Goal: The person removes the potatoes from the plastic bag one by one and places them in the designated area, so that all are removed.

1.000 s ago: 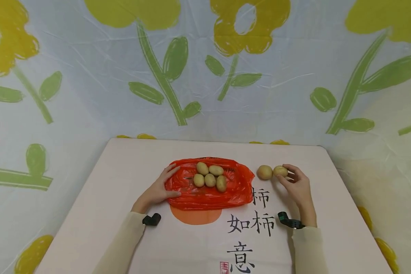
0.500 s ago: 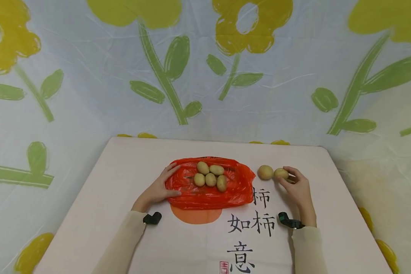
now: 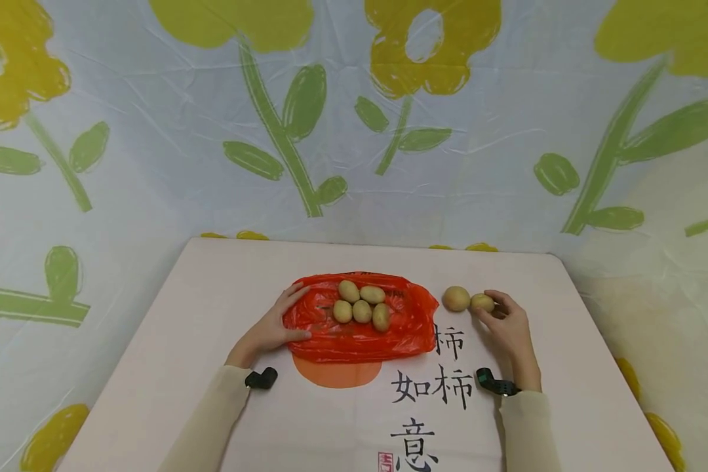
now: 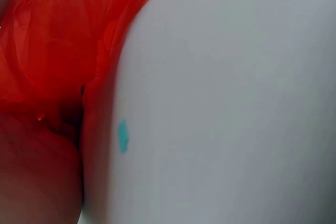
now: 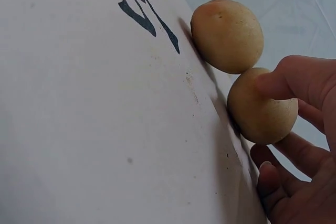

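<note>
My left hand (image 3: 271, 326) rests with spread, fairly straight fingers and thumb on the left end of a red plastic bag (image 3: 406, 334). The bag's red film also fills the upper left of the left wrist view. On the bag several potatoes (image 3: 362, 311) lie grouped together. Right of it, on the table, sits a larger potato (image 3: 456, 299). Beside that one, my right hand (image 3: 507, 328) pinches another potato (image 3: 482, 303) between thumb and fingers. In the right wrist view, the pinched potato (image 5: 262, 106) touches the larger one (image 5: 227, 35).
The pale table cover (image 3: 224, 275) carries black brushed characters (image 3: 413, 387) in front of the bag and an orange printed patch (image 3: 337, 374). A flower-patterned cloth (image 3: 484, 164) hangs behind the table and at both sides.
My right hand and its potato have shifted very slightly towards me. The left hand, the bag and the potatoes on it look unchanged.
</note>
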